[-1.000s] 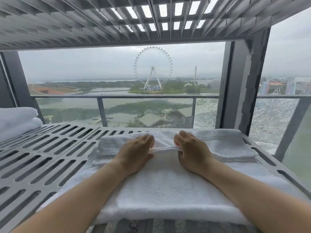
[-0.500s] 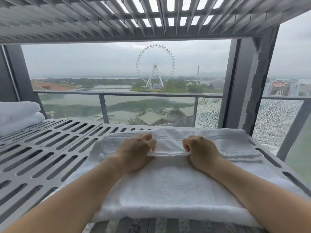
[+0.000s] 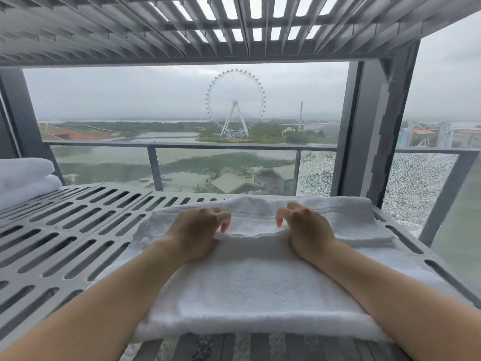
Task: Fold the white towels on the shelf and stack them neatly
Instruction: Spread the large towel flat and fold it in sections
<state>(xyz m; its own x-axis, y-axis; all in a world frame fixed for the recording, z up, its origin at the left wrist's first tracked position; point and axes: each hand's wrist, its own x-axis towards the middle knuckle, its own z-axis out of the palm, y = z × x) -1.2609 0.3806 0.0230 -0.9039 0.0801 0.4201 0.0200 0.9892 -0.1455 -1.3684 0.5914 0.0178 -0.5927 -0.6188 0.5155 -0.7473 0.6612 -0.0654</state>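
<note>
A white towel (image 3: 247,287) lies partly folded on the grey slatted shelf (image 3: 67,230), in front of me and to the right. My left hand (image 3: 197,230) and my right hand (image 3: 305,229) rest on its far half, a hand's width apart. Both have curled fingers and pinch the edge of the towel's upper layer, which is raised slightly between them. A woven band runs along the towel's far layer beyond my fingers. Two folded white towels (image 3: 23,178) are stacked at the shelf's far left edge.
Another slatted shelf (image 3: 234,24) hangs close overhead. A dark upright post (image 3: 369,131) stands at the shelf's right rear corner. Behind the shelf there is a glass balcony railing (image 3: 221,168); its right panel is cracked.
My hands have moved apart along the fold. Their fingers went from flat on the towel to curled, and the upper layer's edge has risen between them.
</note>
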